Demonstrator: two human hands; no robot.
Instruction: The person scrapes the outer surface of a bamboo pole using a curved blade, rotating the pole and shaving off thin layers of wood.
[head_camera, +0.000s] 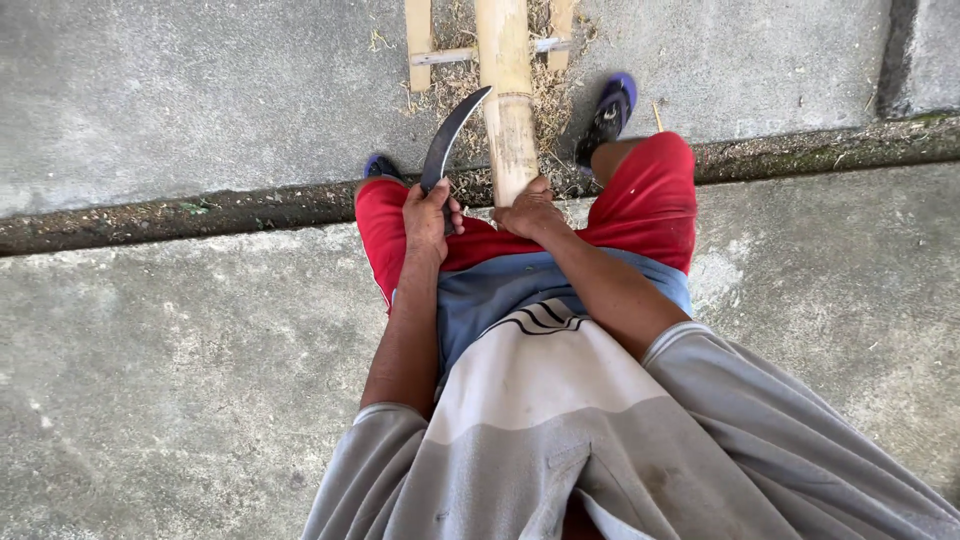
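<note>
A thick pale bamboo pole (508, 90) lies on the concrete, running away from me between my knees. My left hand (428, 215) is shut on the handle of a curved dark knife (450, 135), whose blade tip rests against the pole's left side. On the pole's near end sits my right hand (528, 210), gripping it over my red shorts. Dry shavings lie scattered around the pole.
Thin split bamboo strips (418, 40) lie beside the pole at the top, with another strip (560, 25) on its right. A dirt-filled groove (200, 215) crosses the concrete floor. My feet in dark shoes (610, 110) flank the pole.
</note>
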